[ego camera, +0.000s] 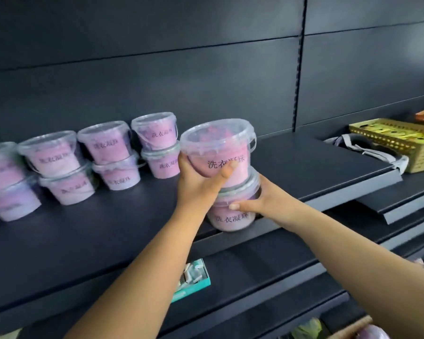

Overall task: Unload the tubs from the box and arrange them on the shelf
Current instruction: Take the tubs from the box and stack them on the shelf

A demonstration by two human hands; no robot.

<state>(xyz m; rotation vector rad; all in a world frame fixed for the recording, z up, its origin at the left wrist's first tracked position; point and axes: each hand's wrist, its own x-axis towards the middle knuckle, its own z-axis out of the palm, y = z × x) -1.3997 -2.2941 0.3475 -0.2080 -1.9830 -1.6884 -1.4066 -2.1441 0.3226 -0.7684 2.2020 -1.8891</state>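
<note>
So the left hand [201, 178] is gripping the upper tub [218, 145], thumb lying across the printed label and fingers clamped round its far side. That upper tub is sitting on the lid of a lower tub [233, 216], which the right hand [257, 201] is holding just under the rim, thumb across the front and the other fingers wrapping behind (mostly hidden). Below the upper tub, the lower one's base is hanging right at the front edge of the dark shelf [96, 241]; can't tell if it's touching. Left of the upper tub, 4 stacks [154, 143] of 2 tubs each are standing along the shelf, the farthest one blurry. Well right of the upper tub, a gold basket [402, 143] and a grey strap [367, 150] are sitting on the next section. Below it, a teal box [194, 282] is poking out on a lower level.
</note>
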